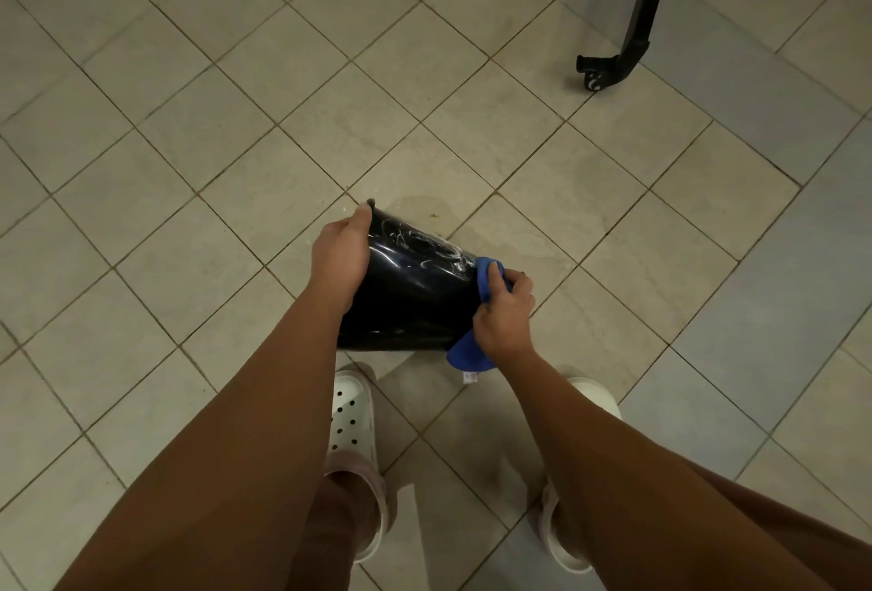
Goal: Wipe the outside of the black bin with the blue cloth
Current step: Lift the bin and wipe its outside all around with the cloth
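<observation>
The pale square-tiled floor (188,118) filled the whole frame. In the middle, a shiny black plastic bin (415,288) lay tipped on its side on the floor, just ahead of the person's feet. The left hand (339,255) held the bin's left end, fingers curled over it, likely to stop it rolling. The right hand (505,316) was closed round a soft blue cloth (465,354) and pressed it on the bin's right end. Part of the cloth hung down below that hand.

I think the wiping was under way at the right end. White streaks showed on top of the bin. So the next move likely called for rubbing the cloth across the top, then turning the bin to reach its under side.

A thin black metal leg with a small wheel (637,24) stood in the upper right, well apart. White shoes with holes (351,406) were in the lower middle, near the bin. Only the left hand covered a bit of the bin.
</observation>
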Available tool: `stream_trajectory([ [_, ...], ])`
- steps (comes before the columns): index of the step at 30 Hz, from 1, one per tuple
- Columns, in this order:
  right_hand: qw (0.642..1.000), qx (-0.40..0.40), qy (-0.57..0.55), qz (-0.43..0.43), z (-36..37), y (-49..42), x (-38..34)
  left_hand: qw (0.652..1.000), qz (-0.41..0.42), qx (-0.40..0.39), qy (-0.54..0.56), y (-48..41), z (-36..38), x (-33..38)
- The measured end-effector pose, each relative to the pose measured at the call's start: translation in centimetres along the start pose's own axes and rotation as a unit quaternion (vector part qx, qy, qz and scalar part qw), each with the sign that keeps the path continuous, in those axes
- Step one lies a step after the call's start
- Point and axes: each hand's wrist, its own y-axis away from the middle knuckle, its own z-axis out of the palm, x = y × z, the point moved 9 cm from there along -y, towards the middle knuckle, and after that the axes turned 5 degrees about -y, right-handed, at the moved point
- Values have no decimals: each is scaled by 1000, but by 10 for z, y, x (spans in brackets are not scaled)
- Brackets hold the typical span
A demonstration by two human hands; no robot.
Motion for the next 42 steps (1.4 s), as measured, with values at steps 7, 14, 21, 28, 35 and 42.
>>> stream_trajectory([
  [7,999,-6,10,-51,6,10,17,999,35,-5,-16,-2,4,8],
  [14,986,-4,92,-137,24,24,0,993,83,66,-58,0,-7,13],
  [21,996,-13,77,-38,16,4,8,988,109,86,-72,1,-10,10],
  [28,989,11,101,-112,20,19,-17,987,107,94,-71,1,-13,6],
  [35,993,-17,111,-29,11,0,-10,987,108,102,-62,2,-10,5],
  [42,987,1,127,-95,23,19,-31,988,97,107,-53,1,-11,-1],
])
